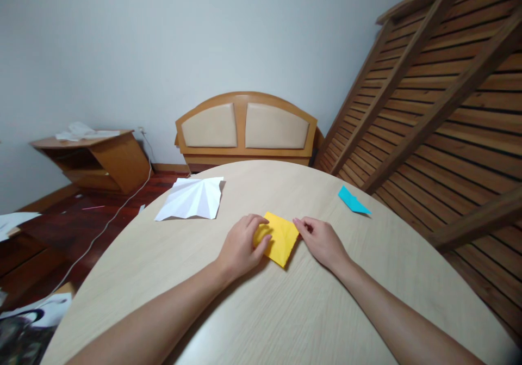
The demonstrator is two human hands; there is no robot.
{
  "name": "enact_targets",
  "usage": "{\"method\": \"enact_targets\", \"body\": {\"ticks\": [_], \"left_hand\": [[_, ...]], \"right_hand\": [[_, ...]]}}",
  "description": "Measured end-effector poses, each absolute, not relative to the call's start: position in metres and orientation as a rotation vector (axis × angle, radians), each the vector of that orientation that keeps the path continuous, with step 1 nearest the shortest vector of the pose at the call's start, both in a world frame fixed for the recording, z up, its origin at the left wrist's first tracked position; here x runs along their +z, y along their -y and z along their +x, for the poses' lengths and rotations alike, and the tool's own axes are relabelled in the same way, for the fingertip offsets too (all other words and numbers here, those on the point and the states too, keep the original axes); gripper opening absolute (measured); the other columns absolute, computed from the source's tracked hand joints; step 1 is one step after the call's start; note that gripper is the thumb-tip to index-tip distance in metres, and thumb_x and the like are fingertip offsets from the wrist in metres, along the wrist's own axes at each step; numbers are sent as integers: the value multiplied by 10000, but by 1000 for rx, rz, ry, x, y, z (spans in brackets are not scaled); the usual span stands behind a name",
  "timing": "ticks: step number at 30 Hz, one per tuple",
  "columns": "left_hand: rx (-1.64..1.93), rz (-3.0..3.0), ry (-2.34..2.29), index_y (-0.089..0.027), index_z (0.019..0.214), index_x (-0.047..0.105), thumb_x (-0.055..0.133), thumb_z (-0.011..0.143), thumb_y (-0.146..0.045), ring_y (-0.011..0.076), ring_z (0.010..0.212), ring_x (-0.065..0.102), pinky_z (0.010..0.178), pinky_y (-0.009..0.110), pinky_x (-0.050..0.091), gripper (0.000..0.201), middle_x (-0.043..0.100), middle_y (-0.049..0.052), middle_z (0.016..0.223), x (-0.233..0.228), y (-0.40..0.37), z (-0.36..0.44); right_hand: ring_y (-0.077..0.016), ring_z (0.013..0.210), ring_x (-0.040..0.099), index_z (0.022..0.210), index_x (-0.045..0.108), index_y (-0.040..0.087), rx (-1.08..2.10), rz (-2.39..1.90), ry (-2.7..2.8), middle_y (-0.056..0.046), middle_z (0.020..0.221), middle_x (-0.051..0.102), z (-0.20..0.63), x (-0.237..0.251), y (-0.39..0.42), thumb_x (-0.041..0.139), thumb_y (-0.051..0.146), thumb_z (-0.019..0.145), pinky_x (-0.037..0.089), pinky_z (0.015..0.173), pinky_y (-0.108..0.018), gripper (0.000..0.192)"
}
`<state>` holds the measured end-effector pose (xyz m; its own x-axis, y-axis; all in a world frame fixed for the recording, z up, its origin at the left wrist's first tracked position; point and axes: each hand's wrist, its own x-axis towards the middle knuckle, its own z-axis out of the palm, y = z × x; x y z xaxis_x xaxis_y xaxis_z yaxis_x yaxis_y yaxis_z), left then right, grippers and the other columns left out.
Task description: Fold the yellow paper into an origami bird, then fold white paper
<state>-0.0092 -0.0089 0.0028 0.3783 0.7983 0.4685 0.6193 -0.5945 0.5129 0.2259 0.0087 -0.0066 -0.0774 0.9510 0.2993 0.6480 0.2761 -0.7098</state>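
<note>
A folded yellow paper square point(281, 238) lies on the round light-wood table point(285, 310). My left hand point(240, 245) rests on the paper's left side, fingers curled over its edge and thumb pressing on top. At the paper's right corner, my right hand point(320, 240) pinches the tip with its fingertips. Both forearms reach in from the near edge of the table.
A creased white paper sheet point(191, 199) lies on the table at the far left. A small folded blue paper point(353, 200) sits at the far right. Beyond the table stand a wooden headboard point(246, 128), a low wooden cabinet point(95, 158) and a slatted wooden frame point(432, 98).
</note>
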Motion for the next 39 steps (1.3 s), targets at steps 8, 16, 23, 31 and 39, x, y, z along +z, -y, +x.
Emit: {"method": "enact_targets", "body": {"ticks": [8,16,23,31,39], "left_hand": [[713,2498,-1155,-168,1301,576,696,853,-470,346,1190,570,1028,508,441,554,614,162,1318,8,18,-5],[647,2570,-1108,-161,1334,559,739,747,-654,361,1198,579,1058,530,429,787,623,164,1326,9,18,-5],[644,2556,-1133,-157,1313,542,676,838,-469,334,1187,612,1042,487,468,584,636,156,1311,6,17,-6],[671,2488,-1166,-169,1151,593,543,911,-353,291,1014,680,903,419,529,306,701,123,1135,7,15,-8],[826,2583,-1044,-169,1038,633,566,879,-304,273,955,702,861,395,543,218,728,118,1062,9,15,-8]], "right_hand": [[-243,787,649,772,721,224,407,-1420,1885,-62,781,728,225,-5,-9,528,443,955,457,734,-337,344],[-232,856,675,893,719,214,549,-1370,1850,-63,901,743,221,-8,-8,535,415,958,500,803,-352,280],[-196,820,674,1057,691,194,914,-1214,1699,-35,855,708,217,-5,-4,479,364,967,528,788,-331,287],[-198,971,656,1070,693,223,722,-1005,1944,-69,1088,681,215,-7,-2,545,144,875,523,906,-370,257],[-217,1012,631,936,657,229,555,-998,1979,-54,1006,680,217,-3,1,530,144,907,498,932,-389,156]]}}
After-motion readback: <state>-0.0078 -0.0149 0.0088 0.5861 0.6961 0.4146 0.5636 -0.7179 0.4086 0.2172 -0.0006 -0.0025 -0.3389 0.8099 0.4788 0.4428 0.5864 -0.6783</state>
